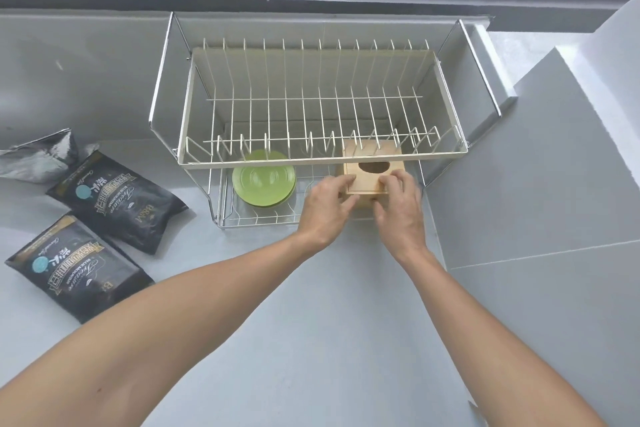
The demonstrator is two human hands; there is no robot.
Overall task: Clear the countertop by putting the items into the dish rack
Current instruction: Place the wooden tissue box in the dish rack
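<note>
A two-tier wire dish rack [322, 160] stands against the back wall. Its cream upper tier holds nothing. On the lower tier lie stacked green plates [264, 179] at the left and a wooden box [372, 172] with an oval hole in its top at the right. My left hand [327, 206] grips the box's near left corner and my right hand [400, 208] grips its near right edge. The box's far part is hidden under the upper tier.
Two black coffee bags [117, 203] [78, 269] lie on the grey countertop [311, 322] at the left, with a crumpled silver bag [38, 158] behind them. A grey tiled wall [540, 184] rises right of the rack. A window runs along the back.
</note>
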